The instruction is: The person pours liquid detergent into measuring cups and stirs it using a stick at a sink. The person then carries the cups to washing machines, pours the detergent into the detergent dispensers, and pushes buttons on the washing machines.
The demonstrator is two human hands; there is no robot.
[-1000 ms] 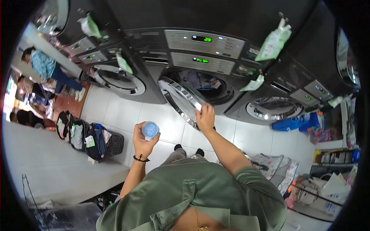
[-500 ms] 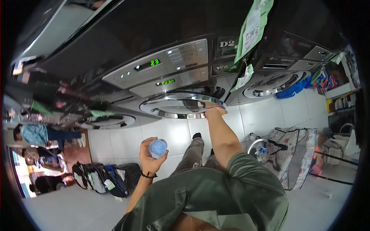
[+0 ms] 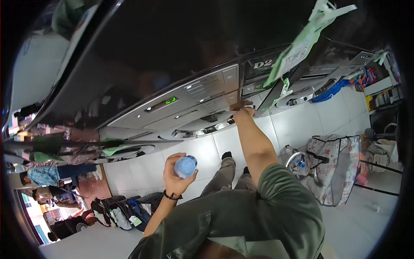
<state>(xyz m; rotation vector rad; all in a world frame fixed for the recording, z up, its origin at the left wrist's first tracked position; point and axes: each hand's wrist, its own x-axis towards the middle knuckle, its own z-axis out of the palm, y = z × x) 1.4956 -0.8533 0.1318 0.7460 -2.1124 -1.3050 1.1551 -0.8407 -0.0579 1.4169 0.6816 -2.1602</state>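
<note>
My left hand [image 3: 179, 175] is wrapped round a clear round cup [image 3: 185, 167] of pale blue granules, held over the tiled floor. My right hand [image 3: 243, 108] is at the right rim of the front washer's round door [image 3: 200, 128], which lies against the machine. What its fingers do there is too small and partly hidden to tell. Above the door runs a silver control panel [image 3: 181, 99] with a green lit display. A green tag [image 3: 297, 49] hangs to the right of the panel, beside the label D2.
Baskets with dark bags [image 3: 125, 211] stand at the lower left. Several people [image 3: 43, 175] are beyond them. On the right are a patterned bag [image 3: 336, 168], a metal-rimmed round object [image 3: 302, 164], shelves [image 3: 381, 93] and another washer's door [image 3: 306, 95].
The washer door, wide open a second ago, has swung against the machine with my right hand at its rim. My view has moved closer to the panel. The cup stays in my left hand.
</note>
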